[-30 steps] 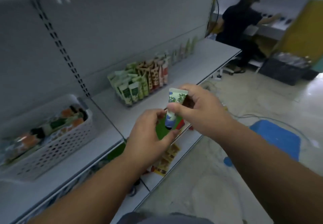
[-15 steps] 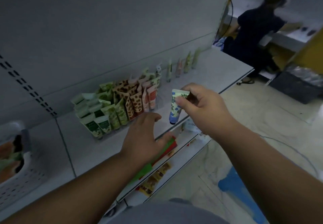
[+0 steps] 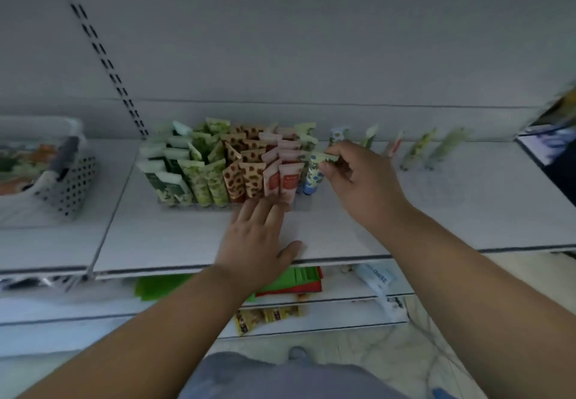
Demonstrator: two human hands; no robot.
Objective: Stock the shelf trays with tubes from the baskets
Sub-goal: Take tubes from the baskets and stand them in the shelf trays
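A clear shelf tray (image 3: pixel 174 204) on the white shelf (image 3: pixel 374 227) holds rows of upright tubes (image 3: pixel 215 177): green, brown-spotted and pink. My right hand (image 3: pixel 358 180) pinches the crimped top of a blue-and-green floral tube (image 3: pixel 313 177) and holds it cap-down at the tray's right end, next to the pink tubes. My left hand (image 3: pixel 258 236) lies flat on the shelf, its straight fingers touching the tray's front by the pink tubes. A white perforated basket (image 3: pixel 67 193) with more tubes stands at the left.
Several single tubes (image 3: pixel 416 149) stand in a line along the back of the shelf to the right. A slotted upright (image 3: pixel 99 53) runs up the back wall. Lower shelves hold green and red packs (image 3: pixel 296 280) and small packets.
The view has swung to face the shelf. My right hand carried the floral tube forward to the tray's right end. My left hand reached the tray's front edge.
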